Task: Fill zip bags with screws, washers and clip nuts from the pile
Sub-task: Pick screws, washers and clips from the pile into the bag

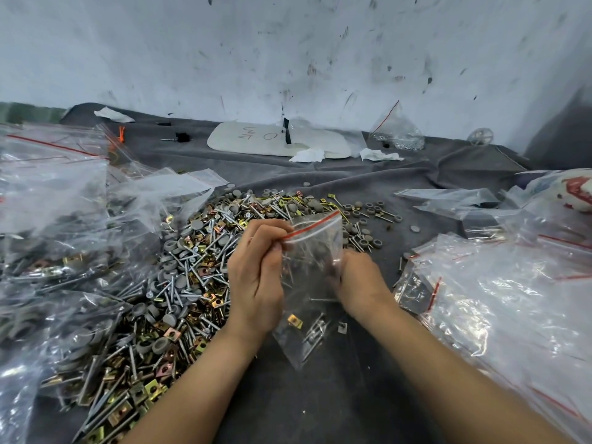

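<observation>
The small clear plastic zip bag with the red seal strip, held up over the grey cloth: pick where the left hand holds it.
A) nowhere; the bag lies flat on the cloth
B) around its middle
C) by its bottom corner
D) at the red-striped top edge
D: the left hand pinches the small clear plastic zip bag at its red-striped top edge, while the right hand holds the bag's side lower down.

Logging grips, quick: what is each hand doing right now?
Left hand: pinching the zip bag at its top.
Right hand: gripping the same bag's side.
</observation>
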A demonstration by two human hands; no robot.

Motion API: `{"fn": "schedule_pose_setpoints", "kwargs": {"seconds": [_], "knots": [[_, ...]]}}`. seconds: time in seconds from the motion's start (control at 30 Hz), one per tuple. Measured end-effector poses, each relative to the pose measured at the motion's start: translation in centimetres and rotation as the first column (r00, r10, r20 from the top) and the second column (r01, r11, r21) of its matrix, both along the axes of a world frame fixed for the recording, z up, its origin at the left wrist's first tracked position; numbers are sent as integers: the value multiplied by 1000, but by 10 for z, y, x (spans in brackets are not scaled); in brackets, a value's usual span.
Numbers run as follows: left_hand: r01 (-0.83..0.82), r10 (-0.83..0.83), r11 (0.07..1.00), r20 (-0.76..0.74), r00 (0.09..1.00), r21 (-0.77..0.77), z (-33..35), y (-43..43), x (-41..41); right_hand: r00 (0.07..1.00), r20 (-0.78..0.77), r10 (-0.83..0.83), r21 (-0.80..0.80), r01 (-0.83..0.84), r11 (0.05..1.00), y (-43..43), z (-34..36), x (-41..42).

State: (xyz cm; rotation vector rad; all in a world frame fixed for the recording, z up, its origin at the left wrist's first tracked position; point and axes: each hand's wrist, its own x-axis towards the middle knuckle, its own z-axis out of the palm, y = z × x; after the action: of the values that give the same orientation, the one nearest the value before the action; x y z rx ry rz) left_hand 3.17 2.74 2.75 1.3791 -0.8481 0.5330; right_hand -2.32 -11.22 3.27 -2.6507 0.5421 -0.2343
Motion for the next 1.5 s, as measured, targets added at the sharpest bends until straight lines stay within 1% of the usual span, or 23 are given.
{"fn": "schedule_pose_setpoints", "kwargs": {"seconds": [0.07, 0.2, 0.23, 0.3, 0.33, 0.4, 0.43, 0.47, 0.53, 0.67, 0.73, 0.8, 0.9, 0.97, 1.03, 1.07, 1.13, 1.2, 1.23, 1.27, 1.3, 1.43, 1.5], "knots": [[5, -5, 1000, -6, 1000, -5, -1, 0, -1, 999, 52, -16, 29, 14, 999, 1, -2, -1], [-5, 5, 1000, -10, 1000, 7, 0, 0, -1, 995, 44, -88, 3, 88, 996, -6, -3, 2], [-5, 5, 1000, -12, 1000, 14, 1, 0, -1, 990, 76, -121, 30, 119, 992, -10, 0, 2], [-6, 7, 999, -18, 1000, 39, 1, 0, -1, 958, 219, -184, 141, 156, 978, -18, 11, -2], [-2, 4, 998, -19, 1000, 59, 1, -1, -2, 927, 308, -215, 209, 154, 966, -21, 19, -6], [24, -22, 993, -13, 1000, 119, 1, -1, -3, 836, 501, -225, 322, 62, 945, -23, 39, -16], [41, -42, 987, 2, 999, 153, 1, -2, -3, 789, 583, -193, 323, -6, 947, -21, 50, -21], [60, -65, 982, 21, 998, 180, 1, -2, -4, 753, 644, -136, 285, -72, 956, -17, 60, -26], [97, -111, 973, 56, 992, 208, 1, -3, -5, 723, 691, -5, 172, -158, 972, -6, 74, -32], [127, -147, 967, 77, 986, 223, -2, -2, -6, 765, 615, 189, -30, -217, 976, 11, 81, -36], [132, -152, 967, 77, 985, 220, -3, -2, -7, 781, 581, 228, -62, -237, 970, 14, 80, -36], [132, -149, 970, 72, 986, 203, -2, -2, -8, 783, 577, 231, -40, -255, 966, 14, 79, -35], [117, -128, 981, 60, 990, 158, 1, -2, -9, 764, 629, 145, 31, -212, 977, 7, 76, -34], [85, -92, 988, 52, 994, 132, 1, -2, -8, 746, 665, 42, 65, -114, 991, -2, 70, -31], [61, -65, 993, 32, 997, 105, 1, -2, -6, 758, 647, -81, 112, 11, 994, -15, 58, -25], [50, -52, 995, 15, 999, 92, 1, -2, -5, 786, 602, -137, 129, 74, 989, -22, 49, -22], [35, -34, 997, -28, 999, 62, 0, -2, -4, 879, 437, -192, 128, 151, 980, -35, 29, -16], [34, -32, 999, -66, 997, 33, -2, -3, -3, 962, 221, -158, 72, 146, 987, -43, 7, -14], [35, -33, 999, -84, 996, 24, -3, -3, -2, 985, 116, -131, 26, 129, 991, -44, -2, -13], [37, -35, 999, -102, 994, 18, -4, -3, -1, 993, 43, -110, -20, 111, 994, -45, -8, -13], [40, -38, 999, -121, 992, 14, -4, -3, -1, 995, 15, -101, -51, 101, 994, -45, -12, -13], [37, -33, 999, -156, 987, 19, -3, -3, 2, 991, 22, -133, -92, 134, 987, -41, -11, -5], [39, -35, 999, -161, 986, 22, -2, -2, 3, 994, 2, -112, -102, 111, 988, -36, -9, 0]]}}
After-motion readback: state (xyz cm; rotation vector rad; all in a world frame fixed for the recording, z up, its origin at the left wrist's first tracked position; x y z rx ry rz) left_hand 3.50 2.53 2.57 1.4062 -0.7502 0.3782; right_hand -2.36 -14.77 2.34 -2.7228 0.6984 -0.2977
